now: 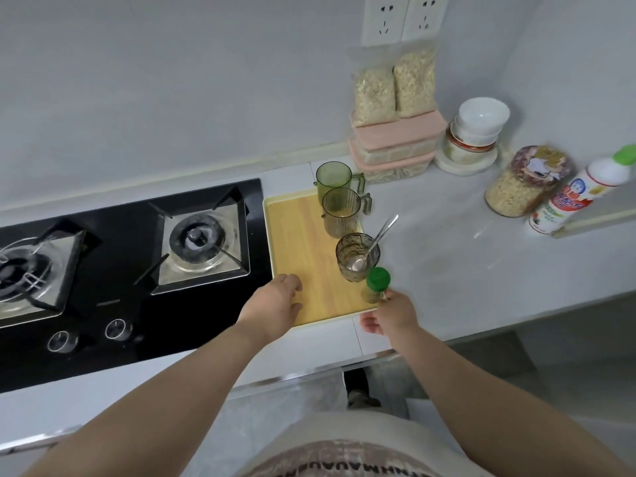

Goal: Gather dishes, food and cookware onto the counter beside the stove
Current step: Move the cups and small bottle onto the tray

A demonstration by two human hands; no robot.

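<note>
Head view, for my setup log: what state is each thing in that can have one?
Black gas stove: no flame visible.
Two green ribbed plastic mugs: upright, one behind the other.
Ribbed glass tumbler: upright, metal spoon inside.
Green-capped small jar: capped, right hand pinches it.
Left hand: relaxed, rests on wooden tray.
Pink-lidded clear boxes: stacked, lidded.
White bowls: stacked upright.

Two white wall sockets (pixel 406 17) are sitting side by side high on the grey wall (pixel 172 80). A pale trim strip (pixel 241 165) is running along the foot of that wall. At the far right a white bottle with a green cap (pixel 581 191) is standing just beside a pale raised ledge (pixel 600 217). Grey floor tiles (pixel 568 390) are showing below.
</note>
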